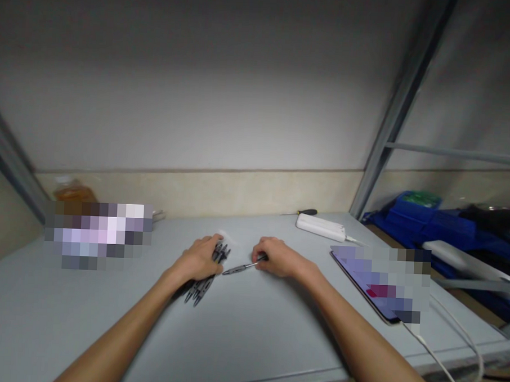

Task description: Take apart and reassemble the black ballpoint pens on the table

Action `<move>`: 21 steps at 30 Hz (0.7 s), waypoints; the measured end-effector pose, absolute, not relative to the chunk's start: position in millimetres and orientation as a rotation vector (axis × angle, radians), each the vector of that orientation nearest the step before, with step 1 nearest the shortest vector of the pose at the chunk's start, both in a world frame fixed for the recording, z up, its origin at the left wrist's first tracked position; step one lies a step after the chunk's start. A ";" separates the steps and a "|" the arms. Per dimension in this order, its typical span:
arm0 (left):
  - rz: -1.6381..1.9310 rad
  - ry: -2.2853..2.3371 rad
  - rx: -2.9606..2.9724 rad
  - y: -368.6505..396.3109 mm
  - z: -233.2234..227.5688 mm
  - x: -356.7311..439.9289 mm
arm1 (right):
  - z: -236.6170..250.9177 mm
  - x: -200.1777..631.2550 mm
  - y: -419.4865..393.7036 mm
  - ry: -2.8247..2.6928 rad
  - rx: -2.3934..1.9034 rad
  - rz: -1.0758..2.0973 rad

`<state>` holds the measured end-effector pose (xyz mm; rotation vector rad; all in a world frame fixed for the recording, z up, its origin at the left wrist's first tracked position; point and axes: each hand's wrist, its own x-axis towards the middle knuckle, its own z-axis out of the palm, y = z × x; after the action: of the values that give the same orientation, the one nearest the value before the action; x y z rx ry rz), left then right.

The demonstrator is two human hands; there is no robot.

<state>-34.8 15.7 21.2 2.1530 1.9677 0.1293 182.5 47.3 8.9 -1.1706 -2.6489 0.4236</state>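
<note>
Near the middle of the grey table, my left hand (200, 259) is curled around a bundle of black-and-grey pens (204, 287). Their pointed ends stick out toward me below the fingers, and more ends show beyond the thumb. To the right, my right hand (276, 256) grips one pen (238, 268) by its dark end, partly hidden by the fingers. That pen lies nearly level, its tip pointing left toward the bundle. A small gap separates its tip from my left hand.
A white power strip (321, 227) and a screwdriver (307, 212) lie at the back right. A phone (361, 280) with a white cable (431, 356) is near my right forearm. A bottle (72, 191) stands at the back left, and blue bins (410, 217) sit beyond the metal frame.
</note>
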 end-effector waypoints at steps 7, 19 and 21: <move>0.168 1.990 2.138 18.4 18.1 -38.9 | 0.2 205.8 51.8 -2.545 -1.187 0.381; 0.115 1.996 2.159 18.9 18.7 -38.5 | -4.9 215.8 44.2 -2.497 -1.492 0.204; 0.104 1.996 2.163 18.5 18.9 -37.7 | -4.0 213.8 43.0 -2.497 -1.529 0.165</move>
<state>-37.7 18.5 18.9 2.1628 1.9958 0.1041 213.8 43.0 -4.0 -1.5288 -2.4973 0.1654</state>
